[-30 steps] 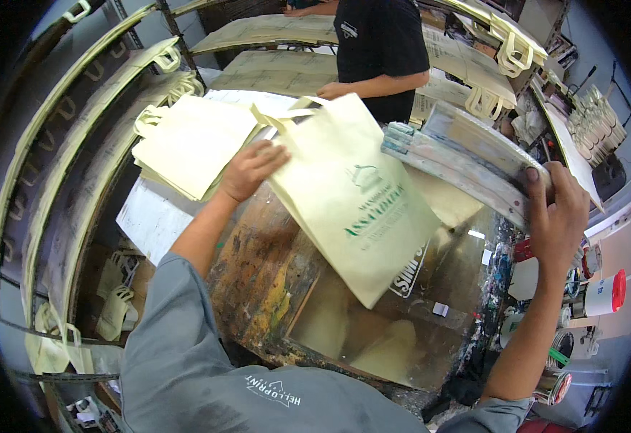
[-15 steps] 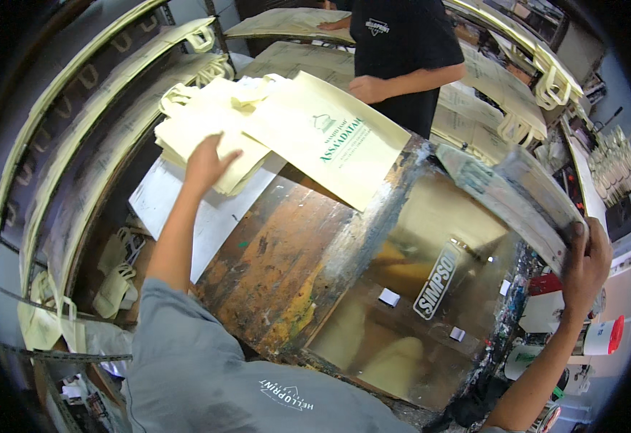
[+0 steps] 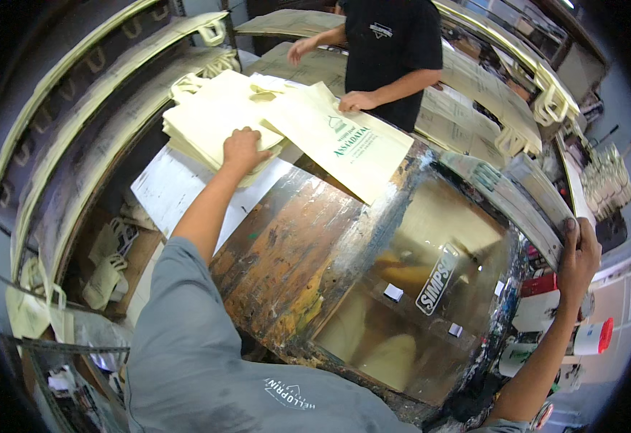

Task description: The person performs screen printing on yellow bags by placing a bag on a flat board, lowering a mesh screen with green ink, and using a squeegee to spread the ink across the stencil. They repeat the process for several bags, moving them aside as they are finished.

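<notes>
My left hand (image 3: 245,150) rests on the near right corner of a stack of cream fabric tote bags (image 3: 211,119), thumb spread from the fingers. Beside the stack, a cream tote bag with green printing (image 3: 348,141) lies aslant over the table edge. A co-worker's hand (image 3: 359,101) touches its far edge. My right hand (image 3: 581,252) is closed around the near end of a screen printing frame (image 3: 506,195), which stands tilted up along the table's right side. Part of that hand's grip is hidden behind the frame.
Before me is a paint-stained wooden table (image 3: 287,252) with a glossy panel (image 3: 402,289) bearing a sticker and small white tabs. Drying racks (image 3: 106,58) with bags stand left and behind the co-worker (image 3: 395,50). Paint tubs (image 3: 593,335) stand at right.
My left hand has come down onto the stack's near corner. The co-worker's one hand has moved to the printed bag; the other has lifted off the rack. My right hand keeps its hold.
</notes>
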`<act>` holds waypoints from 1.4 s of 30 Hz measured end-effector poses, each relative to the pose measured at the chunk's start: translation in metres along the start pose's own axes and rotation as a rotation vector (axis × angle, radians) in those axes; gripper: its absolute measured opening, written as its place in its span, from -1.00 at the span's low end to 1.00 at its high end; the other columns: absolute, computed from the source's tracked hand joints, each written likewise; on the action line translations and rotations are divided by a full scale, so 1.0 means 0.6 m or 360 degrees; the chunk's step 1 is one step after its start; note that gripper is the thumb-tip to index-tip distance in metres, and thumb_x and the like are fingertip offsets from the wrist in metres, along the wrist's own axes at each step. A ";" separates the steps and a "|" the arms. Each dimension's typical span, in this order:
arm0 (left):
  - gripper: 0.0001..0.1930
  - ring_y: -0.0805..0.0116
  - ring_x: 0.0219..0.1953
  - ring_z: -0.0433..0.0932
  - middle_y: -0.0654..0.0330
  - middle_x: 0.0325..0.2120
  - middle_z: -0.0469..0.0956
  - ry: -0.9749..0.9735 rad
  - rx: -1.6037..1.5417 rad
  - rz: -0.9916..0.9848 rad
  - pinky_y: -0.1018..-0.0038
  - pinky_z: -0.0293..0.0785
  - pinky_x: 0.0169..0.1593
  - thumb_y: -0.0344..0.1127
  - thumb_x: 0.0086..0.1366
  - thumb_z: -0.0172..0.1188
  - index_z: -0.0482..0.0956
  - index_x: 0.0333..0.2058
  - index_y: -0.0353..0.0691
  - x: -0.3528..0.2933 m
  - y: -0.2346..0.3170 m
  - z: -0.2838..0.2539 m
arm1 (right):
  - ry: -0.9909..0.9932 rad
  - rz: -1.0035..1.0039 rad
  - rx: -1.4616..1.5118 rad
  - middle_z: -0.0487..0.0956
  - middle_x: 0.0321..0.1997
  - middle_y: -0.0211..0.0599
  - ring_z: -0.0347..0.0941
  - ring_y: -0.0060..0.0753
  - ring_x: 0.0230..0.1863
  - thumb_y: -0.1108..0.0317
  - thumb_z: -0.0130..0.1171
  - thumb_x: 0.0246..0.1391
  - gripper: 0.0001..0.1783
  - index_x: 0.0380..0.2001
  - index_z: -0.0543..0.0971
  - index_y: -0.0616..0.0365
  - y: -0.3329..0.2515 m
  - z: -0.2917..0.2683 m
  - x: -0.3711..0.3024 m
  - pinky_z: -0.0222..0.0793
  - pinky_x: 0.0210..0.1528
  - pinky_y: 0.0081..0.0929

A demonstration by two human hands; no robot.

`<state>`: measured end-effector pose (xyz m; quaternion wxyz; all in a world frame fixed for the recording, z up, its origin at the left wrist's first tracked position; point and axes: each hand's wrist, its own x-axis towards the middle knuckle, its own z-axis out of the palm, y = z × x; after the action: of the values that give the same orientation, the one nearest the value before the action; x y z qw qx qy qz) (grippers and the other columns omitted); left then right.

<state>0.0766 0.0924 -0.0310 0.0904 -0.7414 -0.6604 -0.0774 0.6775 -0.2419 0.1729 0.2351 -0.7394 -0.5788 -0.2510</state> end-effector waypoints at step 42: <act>-0.76 -0.12 -0.21 0.76 -0.07 -0.25 0.72 0.0314 0.0274 0.0498 0.00 0.68 -0.08 -0.30 0.47 0.06 0.69 -0.27 -0.21 0.072 -0.031 -0.094 | 0.0091 -0.0031 0.0005 0.57 -0.32 -0.02 0.47 0.09 -0.20 -0.10 0.22 0.38 -0.50 -0.20 0.64 0.22 -0.055 -0.022 -0.006 0.27 -0.01 -0.13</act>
<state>0.0637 0.1228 0.0348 0.2286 -0.8134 -0.5293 -0.0779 0.6436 -0.2458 0.1827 0.2503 -0.7260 -0.5793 -0.2733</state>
